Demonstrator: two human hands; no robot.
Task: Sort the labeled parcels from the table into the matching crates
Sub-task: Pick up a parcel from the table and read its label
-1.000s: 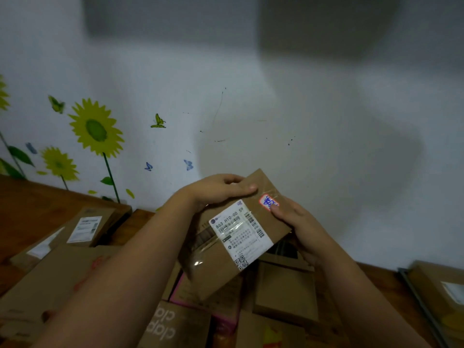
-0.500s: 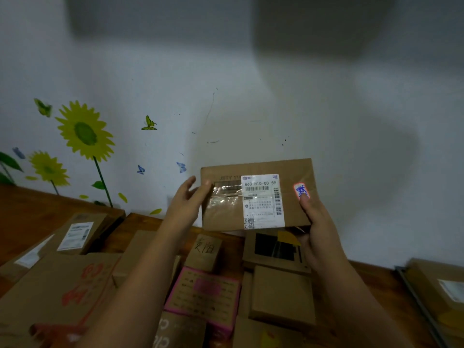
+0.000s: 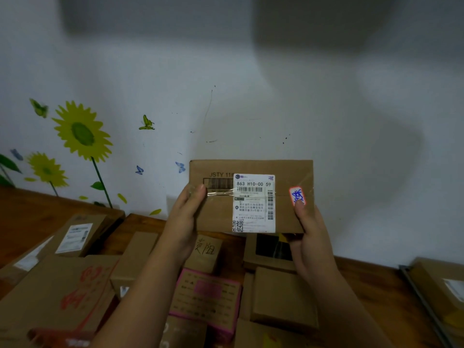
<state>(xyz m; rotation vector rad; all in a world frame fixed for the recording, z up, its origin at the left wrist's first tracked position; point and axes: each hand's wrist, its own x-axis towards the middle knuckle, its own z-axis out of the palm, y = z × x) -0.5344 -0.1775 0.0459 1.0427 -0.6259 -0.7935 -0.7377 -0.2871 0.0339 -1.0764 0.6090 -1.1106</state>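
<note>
Left grip (image 3: pixel 185 217): thumb on the front, fingers behind, pinching the parcel (image 3: pixel 218 217) by its left end.
Right grip (image 3: pixel 310 237): pinches the right end, thumb tip touching the red-edged sticker (image 3: pixel 297 193) at its lower edge.
Parcel place: upright in the air, above the heap toward the desk's (image 3: pixel 30 217) far edge.
Reading: best to slide the right thumb clear; the handwritten mark probably names the destination.
Crate (image 3: pixel 424 295): what looks like one shows at the desk's right end; match first, then carry.

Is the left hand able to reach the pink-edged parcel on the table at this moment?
Probably not yet: the left hand grips the raised parcel. The pink-edged parcel lies below it with its top face showing.
</note>
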